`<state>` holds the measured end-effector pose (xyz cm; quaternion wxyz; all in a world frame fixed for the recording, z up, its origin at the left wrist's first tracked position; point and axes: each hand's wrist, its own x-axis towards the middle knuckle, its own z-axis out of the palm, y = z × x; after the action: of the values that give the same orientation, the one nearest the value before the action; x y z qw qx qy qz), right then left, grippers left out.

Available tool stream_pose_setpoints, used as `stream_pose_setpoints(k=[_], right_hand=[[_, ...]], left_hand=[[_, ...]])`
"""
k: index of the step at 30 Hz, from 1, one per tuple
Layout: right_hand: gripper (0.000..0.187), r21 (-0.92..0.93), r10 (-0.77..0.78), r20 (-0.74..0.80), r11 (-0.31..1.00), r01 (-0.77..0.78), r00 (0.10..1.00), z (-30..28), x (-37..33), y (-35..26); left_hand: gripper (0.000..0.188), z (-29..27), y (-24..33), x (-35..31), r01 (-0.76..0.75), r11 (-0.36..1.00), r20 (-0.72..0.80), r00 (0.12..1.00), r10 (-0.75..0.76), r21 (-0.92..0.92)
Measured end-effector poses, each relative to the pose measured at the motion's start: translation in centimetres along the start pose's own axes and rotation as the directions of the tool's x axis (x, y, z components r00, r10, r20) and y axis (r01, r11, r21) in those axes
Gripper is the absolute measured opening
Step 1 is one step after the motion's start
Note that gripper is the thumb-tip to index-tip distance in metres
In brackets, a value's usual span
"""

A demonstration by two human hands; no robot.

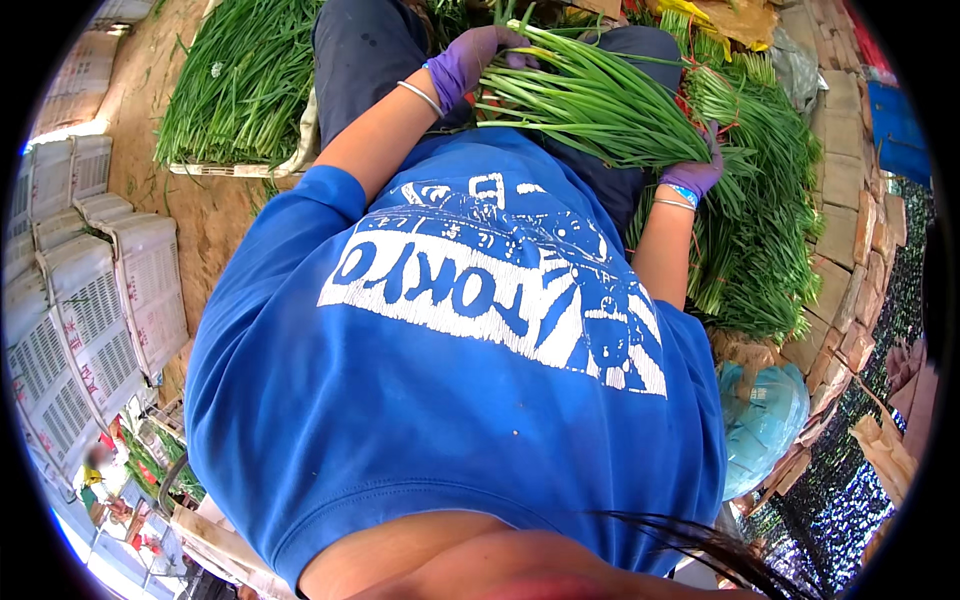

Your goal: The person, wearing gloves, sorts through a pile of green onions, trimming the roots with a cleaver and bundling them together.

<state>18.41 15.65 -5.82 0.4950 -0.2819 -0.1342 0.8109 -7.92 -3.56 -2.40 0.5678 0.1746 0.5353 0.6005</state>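
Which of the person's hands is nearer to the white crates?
Left. The left hand is on the same side as the white crates, gripping the green stalk bunch; the right hand holds its far end.

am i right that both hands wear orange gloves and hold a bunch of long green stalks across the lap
Not quite: the gloves are purple, not orange. The head view shows the left hand and the right hand in purple gloves, gripping the bunch of long green stalks across the lap, as you said.

Chive bunch (590, 105) across lap; crates (100, 300) left, bricks (850, 200) right.
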Motion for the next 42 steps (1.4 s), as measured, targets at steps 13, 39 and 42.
stream_pose_setpoints(k=[13, 39, 42], right_hand=[[0.041, -0.131, -0.093, -0.135, 0.989, 0.075, 0.987, 0.6, -0.6, 1.9], [0.025, -0.124, 0.032, -0.027, 0.992, -0.035, 0.999, -3.0, 4.4, 0.3], [0.025, -0.139, 0.076, -0.103, 0.986, -0.090, 0.992, -0.4, 2.4, 0.2]], left_hand=[[0.014, -6.5, 0.1, -2.1, -0.422, 0.421, -0.377, 0.907, 0.189, -0.803], [0.060, -1.5, 3.9, -7.0, -0.097, 0.325, -0.040, 0.919, 0.392, 0.941], [0.056, -2.1, 4.5, -7.0, 0.141, 0.251, -0.200, 0.953, 0.227, 0.958]])
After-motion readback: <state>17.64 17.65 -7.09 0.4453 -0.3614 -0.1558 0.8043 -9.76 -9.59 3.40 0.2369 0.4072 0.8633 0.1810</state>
